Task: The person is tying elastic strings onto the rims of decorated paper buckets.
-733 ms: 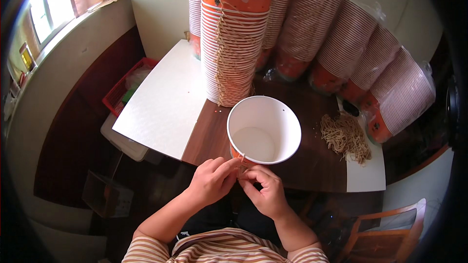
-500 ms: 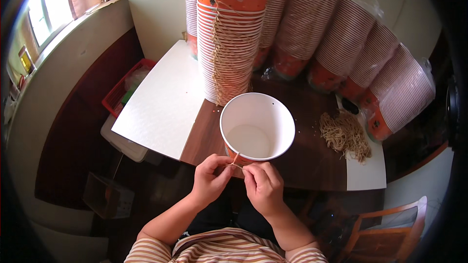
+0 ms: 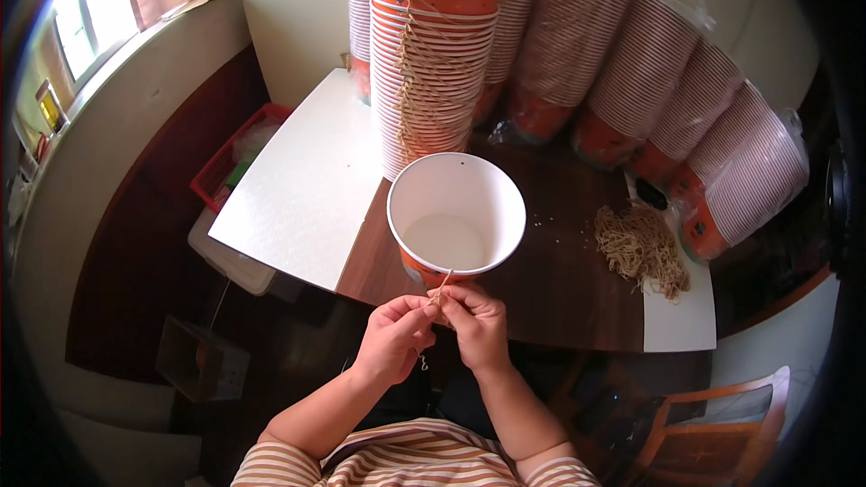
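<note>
An orange paper bucket (image 3: 456, 214) with a white inside stands at the table's front edge, its mouth tipped toward me. A tan cord (image 3: 446, 278) runs from the near side of its rim down into my fingers. My left hand (image 3: 395, 332) is closed, pinching the cord, and a loose end dangles below it. Close beside it, my right hand (image 3: 475, 317) pinches the same cord, the fingertips of both hands almost touching. The knot or loop between them is too small to make out. One small hole shows in the bucket's far wall near the rim.
A tall stack of nested buckets (image 3: 433, 81), cords hanging down its side, stands behind the bucket. Several plastic-wrapped stacks (image 3: 645, 77) line the back right. A heap of tan cords (image 3: 640, 248) lies at the table's right. A wooden chair (image 3: 717, 437) is at lower right.
The bucket has turned and shifted slightly left. My hands have come closer together, the right moving left, and a cord end now hangs below the left hand.
</note>
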Demonstrator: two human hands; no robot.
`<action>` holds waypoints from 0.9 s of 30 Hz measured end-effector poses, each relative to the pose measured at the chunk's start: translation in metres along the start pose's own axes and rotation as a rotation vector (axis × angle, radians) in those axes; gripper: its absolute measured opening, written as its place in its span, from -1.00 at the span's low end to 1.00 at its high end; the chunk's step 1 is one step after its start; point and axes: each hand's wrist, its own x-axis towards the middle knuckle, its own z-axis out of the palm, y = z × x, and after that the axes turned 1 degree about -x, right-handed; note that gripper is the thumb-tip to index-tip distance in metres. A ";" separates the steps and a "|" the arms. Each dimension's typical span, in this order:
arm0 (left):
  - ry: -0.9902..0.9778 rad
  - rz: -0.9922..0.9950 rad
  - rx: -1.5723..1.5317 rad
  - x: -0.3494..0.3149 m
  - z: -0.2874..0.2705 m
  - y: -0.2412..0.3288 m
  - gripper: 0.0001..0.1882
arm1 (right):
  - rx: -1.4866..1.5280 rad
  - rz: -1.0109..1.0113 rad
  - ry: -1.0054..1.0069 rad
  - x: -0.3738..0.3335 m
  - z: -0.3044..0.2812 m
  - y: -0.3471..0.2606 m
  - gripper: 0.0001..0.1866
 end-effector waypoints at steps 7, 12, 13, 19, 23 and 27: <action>0.089 0.090 0.187 -0.002 -0.003 0.000 -0.88 | 0.167 0.251 -0.193 0.001 -0.009 -0.013 -0.89; 0.084 0.214 0.335 -0.003 0.000 -0.001 -0.90 | -0.007 0.005 -0.152 -0.003 -0.007 -0.018 -0.90; 0.086 0.214 0.334 -0.003 -0.002 -0.001 -0.90 | -0.008 0.006 -0.153 -0.004 -0.006 -0.018 -0.90; 0.041 0.305 0.415 -0.003 -0.003 -0.004 -0.88 | 0.411 0.373 -0.145 0.000 -0.010 -0.016 -0.89; 0.175 0.757 1.108 -0.005 0.002 -0.001 -0.77 | 0.591 0.467 -0.129 -0.003 -0.013 -0.011 -0.88; 0.002 1.283 1.312 0.002 -0.005 0.003 -0.68 | 0.583 0.509 -0.102 -0.005 -0.003 -0.017 -0.85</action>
